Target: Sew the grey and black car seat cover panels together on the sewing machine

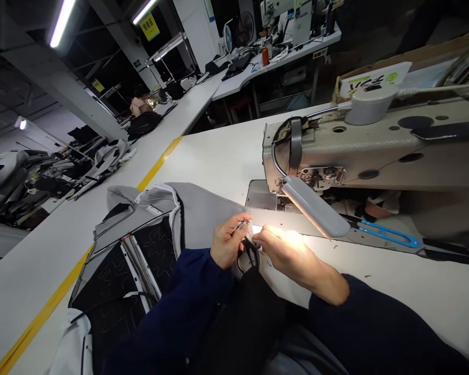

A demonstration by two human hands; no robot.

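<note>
Hands work close together: left hand and right hand each pinch narrowly at the edge of a grey-and-black sewn cover, which spreads leftward across the worktop. Good control likely calls for light, even tension, keeping the pinched edge within the glow of the lamp, near the sewing machine.

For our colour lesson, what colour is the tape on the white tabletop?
Yellow; the tape shows best in the head view.

The white tabletop offered passage beyond the gray sewn cover, but a lamp and sewing machine stood ahead of the right hand.
</note>
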